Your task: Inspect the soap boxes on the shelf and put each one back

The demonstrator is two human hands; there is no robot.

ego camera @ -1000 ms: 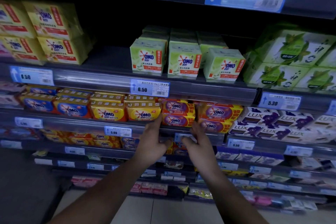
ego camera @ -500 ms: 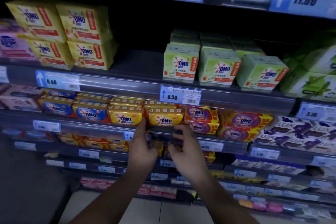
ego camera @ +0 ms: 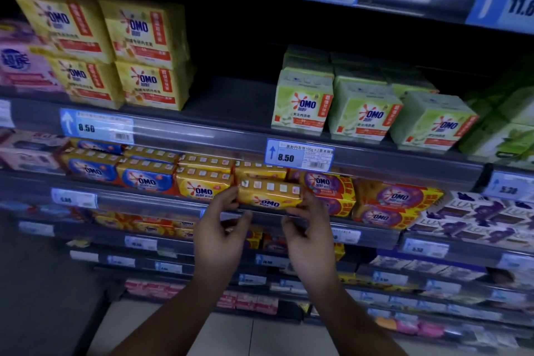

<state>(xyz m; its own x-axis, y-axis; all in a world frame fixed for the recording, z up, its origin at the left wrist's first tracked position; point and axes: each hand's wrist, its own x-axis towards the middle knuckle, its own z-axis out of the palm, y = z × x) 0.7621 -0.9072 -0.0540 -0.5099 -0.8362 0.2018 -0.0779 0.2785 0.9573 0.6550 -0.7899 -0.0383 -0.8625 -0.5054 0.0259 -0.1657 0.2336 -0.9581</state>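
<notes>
Just below the middle of the frame, the yellow glossy-wrapped OMO soap pack (ego camera: 270, 198) lies at the front edge of the grey metal shelf (ego camera: 144, 206), label facing out. Both hands are clamped on it. The left hand (ego camera: 221, 240) grips its left end and the right hand (ego camera: 310, 240) its right end, with the fingers curled up onto the short sides. I cannot tell whether its underside rests on the shelf or is already clear of it.

The step in hand looks like drawing this pack out to inspect it.

- **Neighbours:** It is wedged between a matching yellow pack (ego camera: 202, 186) touching it on the left and a stack of purple-and-orange OMO packs (ego camera: 328, 185) on the right. It should therefore come straight toward the person, not at an angle, so neither neighbour gets dragged along.
- **Lift:** Raise it only a little. More yellow packs sit behind and above it, and the blue-and-white 8.50 price tag (ego camera: 299, 154) hangs just over it, where it is easily knocked.
- **Grip:** The wrap looks slick, so even pressure on both ends, with the thumbs supporting from below, would probably stop it from slipping.
- **Checking and return:** Once it is free, turn it slowly to check each face and the seams. Then slide it back into the same gap, label forward and front face flush with the row.
</notes>
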